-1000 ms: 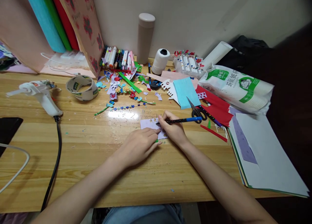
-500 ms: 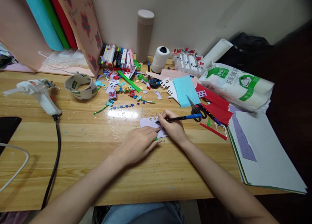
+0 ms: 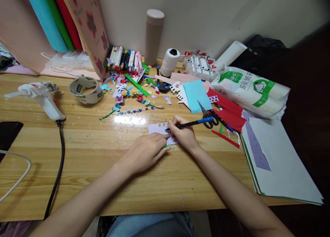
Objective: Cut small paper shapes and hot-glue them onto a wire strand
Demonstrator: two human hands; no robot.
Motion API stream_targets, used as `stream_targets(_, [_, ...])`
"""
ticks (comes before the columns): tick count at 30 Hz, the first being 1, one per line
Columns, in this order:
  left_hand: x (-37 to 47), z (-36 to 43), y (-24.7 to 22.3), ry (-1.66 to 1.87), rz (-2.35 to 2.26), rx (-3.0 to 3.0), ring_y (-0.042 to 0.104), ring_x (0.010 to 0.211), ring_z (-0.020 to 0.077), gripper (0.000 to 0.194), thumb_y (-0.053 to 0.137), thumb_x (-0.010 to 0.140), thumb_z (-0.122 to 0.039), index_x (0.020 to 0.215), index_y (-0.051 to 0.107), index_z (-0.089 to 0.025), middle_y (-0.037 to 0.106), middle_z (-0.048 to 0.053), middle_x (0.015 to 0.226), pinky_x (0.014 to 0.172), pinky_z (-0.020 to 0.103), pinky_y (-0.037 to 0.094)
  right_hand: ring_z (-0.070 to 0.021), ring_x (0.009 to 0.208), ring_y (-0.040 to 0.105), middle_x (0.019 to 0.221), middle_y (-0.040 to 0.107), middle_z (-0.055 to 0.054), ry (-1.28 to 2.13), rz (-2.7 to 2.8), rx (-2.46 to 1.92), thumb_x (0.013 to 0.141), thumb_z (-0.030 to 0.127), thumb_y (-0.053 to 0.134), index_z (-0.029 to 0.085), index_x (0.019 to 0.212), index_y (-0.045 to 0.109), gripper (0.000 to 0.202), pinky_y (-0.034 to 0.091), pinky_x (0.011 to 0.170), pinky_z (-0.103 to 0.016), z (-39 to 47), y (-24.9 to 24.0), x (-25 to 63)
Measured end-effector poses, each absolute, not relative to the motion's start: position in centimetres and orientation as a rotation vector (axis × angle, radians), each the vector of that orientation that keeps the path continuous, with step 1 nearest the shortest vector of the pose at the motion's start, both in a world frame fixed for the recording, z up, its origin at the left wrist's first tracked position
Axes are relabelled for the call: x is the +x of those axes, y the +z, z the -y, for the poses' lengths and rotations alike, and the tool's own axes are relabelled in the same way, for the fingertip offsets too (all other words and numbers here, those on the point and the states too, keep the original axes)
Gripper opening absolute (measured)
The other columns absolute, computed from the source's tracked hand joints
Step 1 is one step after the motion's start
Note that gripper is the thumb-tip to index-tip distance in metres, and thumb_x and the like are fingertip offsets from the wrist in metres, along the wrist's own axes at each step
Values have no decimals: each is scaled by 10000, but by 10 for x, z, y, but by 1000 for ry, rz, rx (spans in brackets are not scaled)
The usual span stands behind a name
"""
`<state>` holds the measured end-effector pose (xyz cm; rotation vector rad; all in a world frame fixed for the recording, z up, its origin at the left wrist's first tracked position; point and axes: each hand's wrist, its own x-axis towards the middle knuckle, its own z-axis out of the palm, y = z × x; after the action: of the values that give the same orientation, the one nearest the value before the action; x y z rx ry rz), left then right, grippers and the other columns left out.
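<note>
A small lilac paper (image 3: 154,128) with star-shaped cut-outs lies flat on the wooden desk. My left hand (image 3: 149,149) rests over its lower left part, fingers together and pressing on the sheet. A bit of something green shows between the thumb and fingers; most of it is hidden. In my right hand (image 3: 185,134) is a black marker (image 3: 193,123) with a blue end, gripped like a pen and slanting up to the right. Its tip touches or nearly touches the paper, close under the star holes. Black-handled scissors (image 3: 210,118) lie just beyond the right hand.
Paper scraps and a beaded string (image 3: 131,111) lie behind the hands. At left are a white glue gun (image 3: 42,98) with its black cord and a tape roll (image 3: 86,96). Red paper (image 3: 227,111), a white packet (image 3: 255,89) and a paper stack (image 3: 288,161) occupy the right.
Both hands and the lilac paper stay nearly in place. The marker's blue end has tipped slightly upward; the whole view has shifted a little.
</note>
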<state>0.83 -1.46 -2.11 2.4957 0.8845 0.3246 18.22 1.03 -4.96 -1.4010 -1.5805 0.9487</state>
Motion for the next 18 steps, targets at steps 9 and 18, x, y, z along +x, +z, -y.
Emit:
stream_targets(9, [8, 14, -20, 287, -909, 2492, 578, 940, 203, 345, 297, 949, -346, 936, 579, -147, 638, 83, 1018, 811, 342, 466, -102, 503, 332, 526, 328, 50, 915, 1651, -1407, 821, 224, 496, 197, 562, 315, 318, 253, 485, -234, -10, -49, 180])
stream_targets(18, [8, 14, -21, 303, -873, 2483, 548, 1069, 206, 327, 300, 950, -330, 968, 576, -155, 595, 83, 1190, 914, 360, 445, -92, 438, 410, 510, 469, 62, 1023, 1351, -1361, 806, 353, 598, 196, 670, 490, 234, 310, 437, -209, -14, -47, 183])
